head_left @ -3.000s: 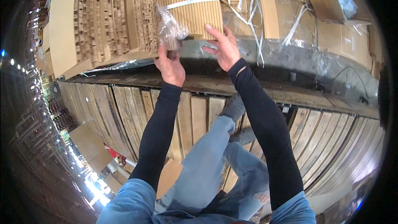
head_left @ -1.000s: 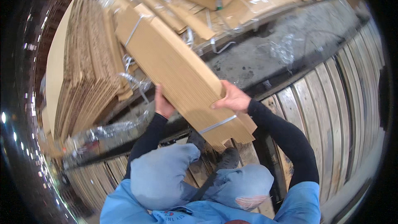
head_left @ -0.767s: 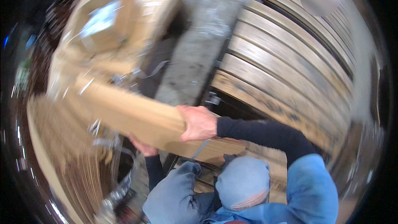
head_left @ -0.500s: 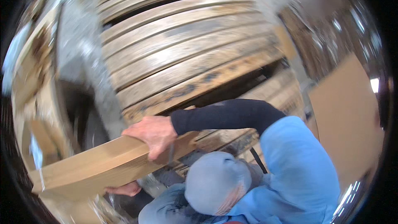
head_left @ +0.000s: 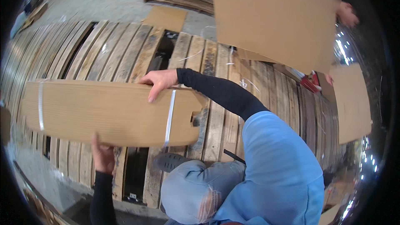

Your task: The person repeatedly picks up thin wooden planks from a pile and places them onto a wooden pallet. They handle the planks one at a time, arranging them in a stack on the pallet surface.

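Strapped cardboard bundle swung over wooden slats.

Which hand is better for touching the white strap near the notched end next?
Probably the right hand: it grips the cardboard bundle close to that white strap. The left hand holds the opposite edge, farther away.
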Demonstrator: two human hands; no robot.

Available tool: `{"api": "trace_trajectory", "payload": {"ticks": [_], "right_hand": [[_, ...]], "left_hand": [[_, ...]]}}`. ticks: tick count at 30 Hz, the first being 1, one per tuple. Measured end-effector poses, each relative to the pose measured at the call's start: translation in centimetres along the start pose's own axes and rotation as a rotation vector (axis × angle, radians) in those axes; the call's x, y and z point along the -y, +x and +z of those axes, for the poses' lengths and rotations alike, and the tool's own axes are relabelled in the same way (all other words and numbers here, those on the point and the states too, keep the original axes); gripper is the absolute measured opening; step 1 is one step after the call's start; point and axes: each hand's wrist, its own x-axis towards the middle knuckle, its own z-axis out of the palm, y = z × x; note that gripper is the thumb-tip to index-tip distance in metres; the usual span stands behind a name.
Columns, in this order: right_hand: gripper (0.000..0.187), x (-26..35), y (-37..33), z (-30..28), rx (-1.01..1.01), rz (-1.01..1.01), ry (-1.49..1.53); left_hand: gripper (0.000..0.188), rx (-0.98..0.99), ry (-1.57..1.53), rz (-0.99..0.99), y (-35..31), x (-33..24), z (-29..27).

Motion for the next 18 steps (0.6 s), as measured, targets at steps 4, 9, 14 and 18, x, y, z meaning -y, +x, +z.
{"api": "trace_trajectory", "payload": {"ticks": [4, 9, 14, 18], "right_hand": [[0.094, -7.4, -2.0, -8.5, -0.504, 0.266, -0.349], [0.096, -20.5, -1.9, -1.7, -0.779, 0.675, -0.893], [0.084, -24.5, -4.7, 2.6, -0.939, 0.818, -0.981], [0.092, -19.7, 0.6, 2.2, -0.849, 0.75, -0.806]], "left_hand": [[0.061, -0.043, 0.283, -0.114, 6.7, 5.7, 4.2], [0.06, 0.19, 0.45, -0.216, 0.7, 5.7, 4.4], [0.053, -0.227, 0.348, -0.211, -4.6, 5.4, -10.6], [0.065, -0.81, 0.338, 0.005, -5.7, 1.8, -21.2]]}}
